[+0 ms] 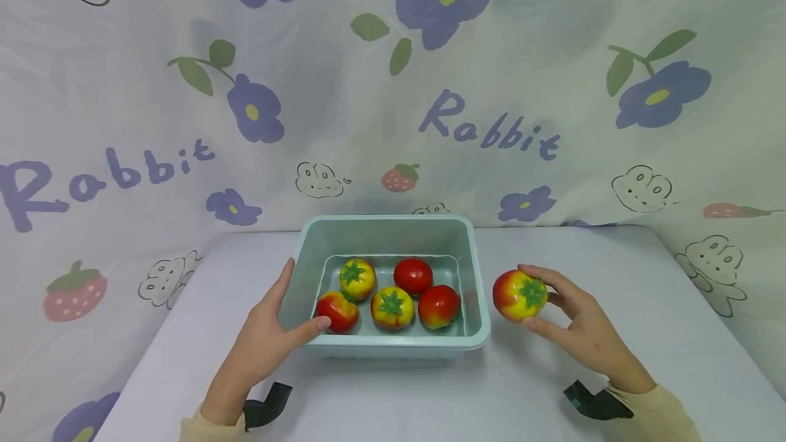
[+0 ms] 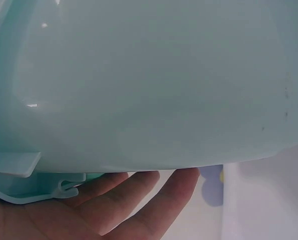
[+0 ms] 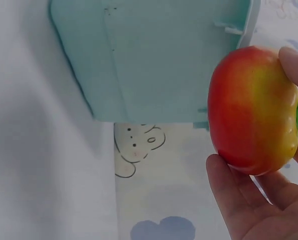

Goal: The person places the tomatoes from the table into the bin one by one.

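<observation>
A pale green plastic tub (image 1: 393, 342) stands on the table with several red and yellow toy tomatoes inside, such as a yellow one (image 1: 391, 308) with a green star-shaped calyx. My left hand (image 1: 260, 340) holds the tub's left side, thumb over the front left rim and fingers along the outer wall. In the left wrist view, the fingertips (image 2: 184, 176) meet the edge of the tub wall (image 2: 154, 90). Right of the tub, my right hand (image 1: 580, 326) pinches another toy tomato (image 1: 518, 296) between thumb and fingers, its calyx facing the palm side.
A white cloth covers the table (image 1: 393, 408). Behind it hangs a curtain (image 1: 344, 108) printed with flowers, rabbits and strawberries. Dark straps (image 1: 268, 406) sit at both wrists, by the beige sleeves (image 1: 657, 415).
</observation>
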Available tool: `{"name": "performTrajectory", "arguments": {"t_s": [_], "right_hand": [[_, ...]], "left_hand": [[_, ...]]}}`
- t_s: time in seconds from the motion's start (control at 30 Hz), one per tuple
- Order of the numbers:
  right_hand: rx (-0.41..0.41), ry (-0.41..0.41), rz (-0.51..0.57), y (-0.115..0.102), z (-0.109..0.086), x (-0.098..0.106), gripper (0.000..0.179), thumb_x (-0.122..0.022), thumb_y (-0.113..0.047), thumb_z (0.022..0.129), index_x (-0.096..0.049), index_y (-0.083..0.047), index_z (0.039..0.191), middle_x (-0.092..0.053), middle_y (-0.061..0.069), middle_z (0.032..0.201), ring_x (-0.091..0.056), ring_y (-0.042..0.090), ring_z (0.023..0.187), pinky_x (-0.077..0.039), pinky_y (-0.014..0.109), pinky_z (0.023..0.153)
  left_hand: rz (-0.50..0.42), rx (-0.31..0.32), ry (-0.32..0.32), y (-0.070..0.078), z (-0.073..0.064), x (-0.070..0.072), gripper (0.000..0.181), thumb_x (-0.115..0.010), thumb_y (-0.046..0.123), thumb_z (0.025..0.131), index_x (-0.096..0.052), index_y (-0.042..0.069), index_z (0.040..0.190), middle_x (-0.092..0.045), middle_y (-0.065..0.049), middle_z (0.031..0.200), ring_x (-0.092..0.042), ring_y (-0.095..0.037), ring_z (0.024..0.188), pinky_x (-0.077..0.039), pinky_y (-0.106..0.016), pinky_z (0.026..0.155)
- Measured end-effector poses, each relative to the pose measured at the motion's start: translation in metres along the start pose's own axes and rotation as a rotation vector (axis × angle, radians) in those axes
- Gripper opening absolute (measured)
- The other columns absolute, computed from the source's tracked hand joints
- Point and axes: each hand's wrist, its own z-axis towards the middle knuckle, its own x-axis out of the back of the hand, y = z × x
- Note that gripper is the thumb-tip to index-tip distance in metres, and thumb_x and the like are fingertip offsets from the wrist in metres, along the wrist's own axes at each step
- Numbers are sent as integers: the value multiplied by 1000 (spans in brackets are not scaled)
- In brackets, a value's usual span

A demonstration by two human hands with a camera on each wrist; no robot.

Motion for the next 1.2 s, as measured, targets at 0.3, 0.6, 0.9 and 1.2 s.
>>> {"name": "performTrajectory", "arguments": {"t_s": [0.3, 0.6, 0.9, 1.2], "right_hand": [[32, 35, 49, -8, 7, -2, 70, -75, -5, 76, -44, -17, 137, -46, -2, 136, -45, 11, 117, -45, 16, 89], [44, 78, 108, -43, 17, -6, 65, -72, 3, 76, -45, -6, 134, -47, 8, 135, -46, 8, 115, -44, 16, 89], [30, 87, 159, -31, 24, -11, 67, -72, 0, 77, -45, -16, 136, -46, -3, 137, -45, 15, 120, -45, 20, 92], [70, 97, 192, -29, 32, -17, 69, -73, 1, 76, -45, -18, 136, -46, -1, 137, -45, 18, 119, -45, 21, 92]], "left_hand": [[3, -3, -1, -1, 0, -1, 98, -69, 43, 80, -3, 25, 150, -14, -4, 154, -19, -35, 137, -27, -66, 98], [15, 5, -4, 1, -1, 0, 97, -68, 45, 80, -3, 25, 150, -15, -6, 154, -20, -37, 137, -27, -66, 98], [3, 6, -2, 5, -3, 1, 97, -68, 44, 80, -4, 23, 150, -15, -6, 154, -20, -36, 137, -27, -65, 98], [2, -8, -1, 4, -2, 0, 98, -69, 42, 80, -4, 22, 150, -14, -5, 154, -19, -35, 138, -27, -64, 99]]}}
